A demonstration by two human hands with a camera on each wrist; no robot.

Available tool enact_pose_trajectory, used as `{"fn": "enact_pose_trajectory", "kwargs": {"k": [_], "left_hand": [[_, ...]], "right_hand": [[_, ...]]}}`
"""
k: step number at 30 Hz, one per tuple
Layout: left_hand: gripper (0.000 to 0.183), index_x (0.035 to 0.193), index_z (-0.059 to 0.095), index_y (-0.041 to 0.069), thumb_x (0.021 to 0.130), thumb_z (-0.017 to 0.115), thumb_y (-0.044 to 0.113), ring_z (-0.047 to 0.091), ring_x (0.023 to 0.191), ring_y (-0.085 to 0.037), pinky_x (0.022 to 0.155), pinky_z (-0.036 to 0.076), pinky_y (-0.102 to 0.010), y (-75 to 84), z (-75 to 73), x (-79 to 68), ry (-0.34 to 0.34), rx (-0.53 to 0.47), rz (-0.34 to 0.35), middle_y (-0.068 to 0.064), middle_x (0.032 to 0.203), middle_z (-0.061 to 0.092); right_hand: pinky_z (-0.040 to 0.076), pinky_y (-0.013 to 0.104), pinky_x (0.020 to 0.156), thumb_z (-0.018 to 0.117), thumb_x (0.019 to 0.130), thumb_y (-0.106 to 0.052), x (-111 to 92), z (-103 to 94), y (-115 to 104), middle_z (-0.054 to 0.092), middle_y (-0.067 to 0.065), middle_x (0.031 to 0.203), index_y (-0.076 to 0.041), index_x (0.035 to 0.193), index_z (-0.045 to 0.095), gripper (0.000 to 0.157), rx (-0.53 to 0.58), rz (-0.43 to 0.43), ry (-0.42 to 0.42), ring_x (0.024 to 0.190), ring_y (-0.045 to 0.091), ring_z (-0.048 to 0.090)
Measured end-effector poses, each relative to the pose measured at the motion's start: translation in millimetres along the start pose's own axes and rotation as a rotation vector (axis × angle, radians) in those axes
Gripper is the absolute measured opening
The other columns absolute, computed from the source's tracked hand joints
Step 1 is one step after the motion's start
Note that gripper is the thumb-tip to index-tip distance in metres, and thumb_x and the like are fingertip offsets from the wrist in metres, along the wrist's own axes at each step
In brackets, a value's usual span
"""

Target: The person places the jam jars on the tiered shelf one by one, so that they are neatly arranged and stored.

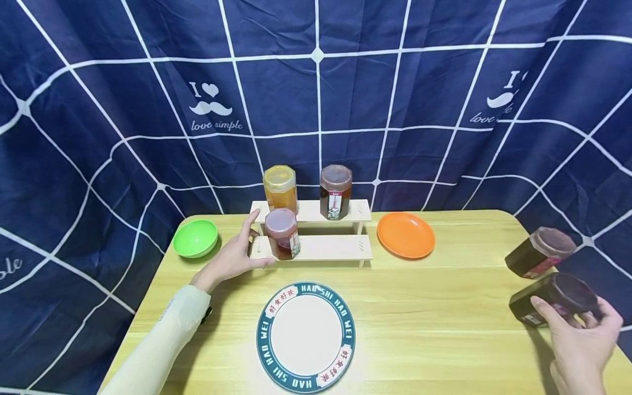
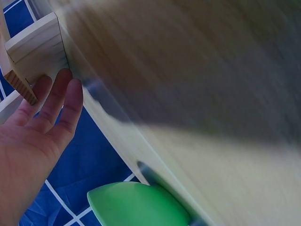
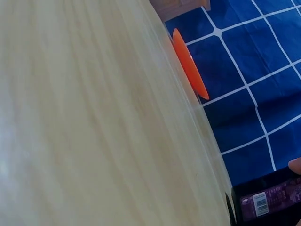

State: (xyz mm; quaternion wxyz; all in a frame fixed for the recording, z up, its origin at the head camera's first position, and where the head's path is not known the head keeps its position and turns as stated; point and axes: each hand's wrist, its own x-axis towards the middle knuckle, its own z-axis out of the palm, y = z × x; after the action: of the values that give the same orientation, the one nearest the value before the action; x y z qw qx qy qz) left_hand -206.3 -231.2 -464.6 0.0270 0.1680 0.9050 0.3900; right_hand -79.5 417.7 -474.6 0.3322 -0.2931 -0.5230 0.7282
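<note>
At the left end of the two-tier wooden shelf (image 1: 326, 248) is my left hand (image 1: 236, 253), thumb and fingers spread. Its fingers (image 2: 60, 101) lie against the shelf's end in the left wrist view. Close by the thumb, a reddish jar (image 1: 282, 235) stands on the lower tier. A yellow jar (image 1: 280, 189) and a dark red jar (image 1: 336, 192) stand on the upper tier. On the far right my right hand (image 1: 585, 343) grips a dark jar (image 1: 550, 299), also seen with its purple label (image 3: 270, 200) in the right wrist view. Behind it stands another dark jar (image 1: 538, 252).
A white plate with a teal lettered rim (image 1: 264, 337) lies in front of the shelf. The green bowl (image 1: 195, 239) is at the back left, and an orange plate (image 1: 406, 236) lies right of the shelf. Dark blue cloth (image 1: 365, 104) hangs behind the wooden table (image 1: 444, 323).
</note>
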Motion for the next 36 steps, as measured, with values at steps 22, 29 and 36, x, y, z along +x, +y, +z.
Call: {"fn": "enact_pose_trajectory", "kwargs": {"k": [22,29,36], "left_hand": [[0.13,0.175,0.002,0.03,0.086,0.097,0.039,0.065,0.111,-0.033,0.101,0.049,-0.055,-2.9,1.2,0.8,0.004,0.01,0.011,-0.018,0.127,0.067],[0.13,0.175,0.002,0.031,0.086,0.096,0.041,0.065,0.112,-0.033,0.102,0.049,-0.056,-1.9,0.7,1.0,-0.001,0.008,0.001,-0.018,0.128,0.066],[0.13,0.175,0.001,0.031,0.086,0.096,0.042,0.065,0.113,-0.034,0.103,0.049,-0.056,-1.2,0.3,0.8,-0.004,0.008,-0.006,-0.018,0.129,0.066]], "right_hand": [[0.054,0.012,0.069,0.086,0.076,0.023,-10.0,19.5,-8.1,0.069,-0.007,0.115,-0.024,0.149,0.054,0.093,-0.227,-0.036,-0.239,0.083,-0.001,0.072],[0.054,0.012,0.075,0.082,0.081,0.023,-14.5,26.6,-12.2,0.073,-0.01,0.119,-0.022,0.154,0.051,0.091,-0.221,-0.105,-0.431,0.093,-0.002,0.073],[0.053,0.011,0.077,0.081,0.082,0.024,-21.8,38.5,-17.9,0.075,-0.007,0.121,-0.017,0.156,0.052,0.09,-0.226,-0.173,-0.551,0.091,0.0,0.072]]}}
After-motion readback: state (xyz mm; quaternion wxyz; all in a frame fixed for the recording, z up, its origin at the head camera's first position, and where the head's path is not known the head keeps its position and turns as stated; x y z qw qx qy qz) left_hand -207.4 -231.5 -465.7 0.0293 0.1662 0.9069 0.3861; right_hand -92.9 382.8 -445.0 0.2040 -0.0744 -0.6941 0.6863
